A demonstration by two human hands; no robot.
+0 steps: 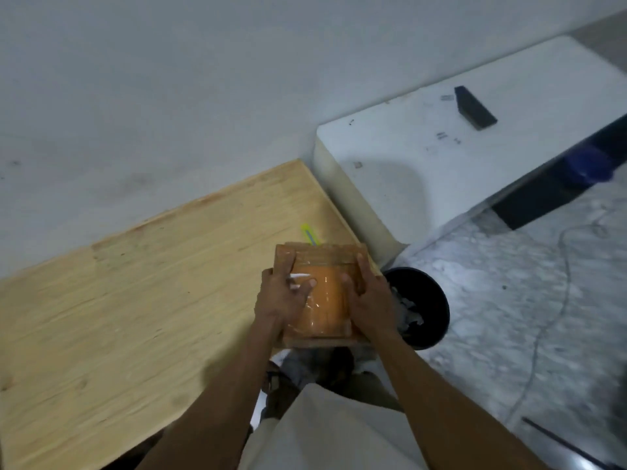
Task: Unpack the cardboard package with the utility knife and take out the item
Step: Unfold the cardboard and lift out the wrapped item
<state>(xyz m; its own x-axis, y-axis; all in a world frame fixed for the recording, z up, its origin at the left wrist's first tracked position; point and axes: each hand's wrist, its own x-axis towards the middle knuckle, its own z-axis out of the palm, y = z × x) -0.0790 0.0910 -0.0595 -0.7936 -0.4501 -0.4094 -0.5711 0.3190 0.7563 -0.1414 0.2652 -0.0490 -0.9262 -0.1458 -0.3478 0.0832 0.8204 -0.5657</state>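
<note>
Two bare hands, left hand (285,296) and right hand (368,296), clasp the taped cardboard package (322,293) by its sides above the wooden table (135,300) edge, uncut, so next likely comes fetching the utility knife (309,235) lying just beyond.

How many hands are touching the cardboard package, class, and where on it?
2. The left hand grips the cardboard package on its left side, thumb on top; the right hand grips its right side. The fingers underneath are hidden.
</note>
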